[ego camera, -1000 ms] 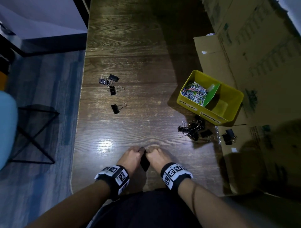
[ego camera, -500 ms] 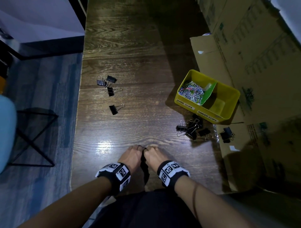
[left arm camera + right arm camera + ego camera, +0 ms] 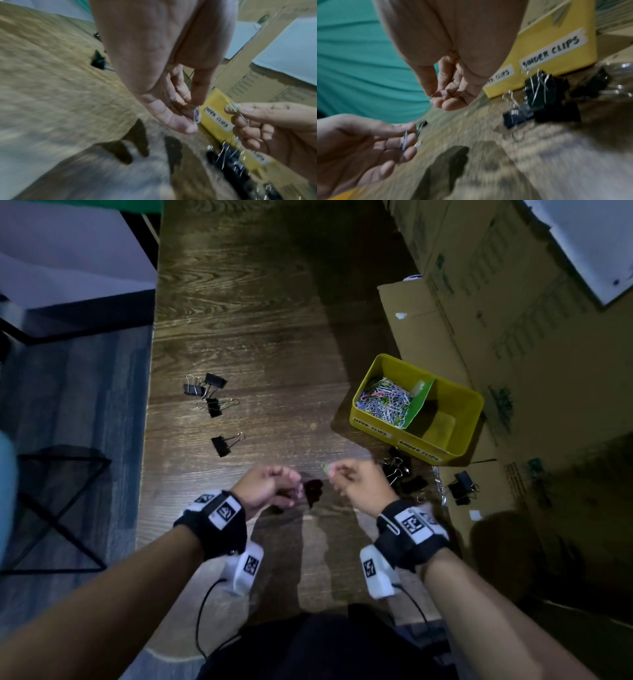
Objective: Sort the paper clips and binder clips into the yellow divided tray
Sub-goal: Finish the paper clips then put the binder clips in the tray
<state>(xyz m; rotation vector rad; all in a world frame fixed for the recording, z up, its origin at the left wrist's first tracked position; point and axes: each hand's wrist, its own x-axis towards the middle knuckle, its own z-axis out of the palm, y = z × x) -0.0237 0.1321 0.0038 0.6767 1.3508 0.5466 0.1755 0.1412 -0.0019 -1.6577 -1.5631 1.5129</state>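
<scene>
Head view: left hand (image 3: 270,487) and right hand (image 3: 356,484), formerly together, now apart, each pinching a paper clip (image 3: 197,116).

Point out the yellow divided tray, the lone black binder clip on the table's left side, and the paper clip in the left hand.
Yellow divided tray (image 3: 474,424): head view, right rim.
Lone black binder clip (image 3: 221,445): head view, black body.
Paper clip (image 3: 197,116): left wrist view, wire loop below the fingertips.

Glossy wood-grain table (image 3: 239,320), smooth yellow plastic tray (image 3: 472,419), matt cardboard boxes (image 3: 513,337).
</scene>
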